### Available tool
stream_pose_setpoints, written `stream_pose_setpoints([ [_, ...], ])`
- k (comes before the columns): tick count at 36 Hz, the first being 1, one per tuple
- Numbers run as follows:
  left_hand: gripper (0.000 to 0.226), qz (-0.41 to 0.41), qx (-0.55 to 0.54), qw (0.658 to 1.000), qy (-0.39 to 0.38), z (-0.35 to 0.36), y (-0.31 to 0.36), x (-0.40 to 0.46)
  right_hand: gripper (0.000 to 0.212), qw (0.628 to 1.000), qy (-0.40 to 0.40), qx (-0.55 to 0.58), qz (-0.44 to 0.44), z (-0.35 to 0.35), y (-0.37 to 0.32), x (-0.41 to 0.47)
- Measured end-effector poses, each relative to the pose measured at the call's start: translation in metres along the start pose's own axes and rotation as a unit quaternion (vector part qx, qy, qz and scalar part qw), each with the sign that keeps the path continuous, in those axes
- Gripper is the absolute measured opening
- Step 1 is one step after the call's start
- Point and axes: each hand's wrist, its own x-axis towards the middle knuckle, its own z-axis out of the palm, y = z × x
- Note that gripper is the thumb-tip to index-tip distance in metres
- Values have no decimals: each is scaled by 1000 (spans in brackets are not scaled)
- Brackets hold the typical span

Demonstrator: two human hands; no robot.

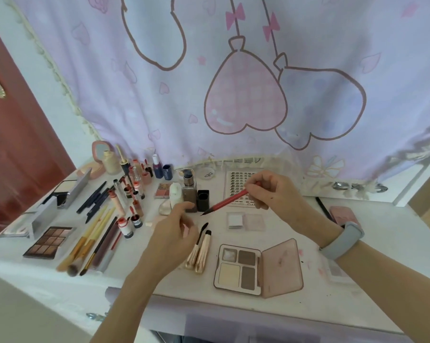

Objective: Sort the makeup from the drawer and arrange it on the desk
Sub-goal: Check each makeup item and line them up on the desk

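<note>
Near the front edge of the white desk (307, 308) lies an open pink four-pan palette (258, 267), with two gold-handled brushes (200, 251) just left of it. Above these brushes the left hand (174, 233) hovers, fingers loosely curled and holding nothing. Farther back, the right hand (270, 189) pinches a slim red brush pen (225, 201), its dark tip pointing left. Lip tubes and bottles (134, 189) stand toward the desk's back left corner.

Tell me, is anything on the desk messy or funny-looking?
Yes. The open four-pan palette near the front edge has a smudged, stained lid, and little pink marks dot the desk to its right. On the left, the long brushes lie in a loose crisscross pile rather than a neat row.
</note>
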Motion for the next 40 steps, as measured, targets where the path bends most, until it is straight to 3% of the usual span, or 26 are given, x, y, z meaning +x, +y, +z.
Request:
stream_pose_setpoints([
  [4,38,-71,-26,997,30,-19,-17,-3,18,998,42,35,35,2,-3,7],
  [9,42,-63,-111,990,64,-36,-22,-10,15,996,46,43,67,9,-7,10],
  [17,38,-118,-297,943,92,-46,-19,-25,28,982,22,127,138,27,-14,12],
  [24,1,-152,-248,941,173,-65,-42,-43,31,984,-101,100,105,61,-39,9],
  [31,19,-134,-120,940,289,-92,-66,-64,28,983,-179,5,49,110,-64,15],
  [40,24,-133,-45,928,344,-138,-88,-72,12,961,-228,-134,-77,179,-76,49],
])
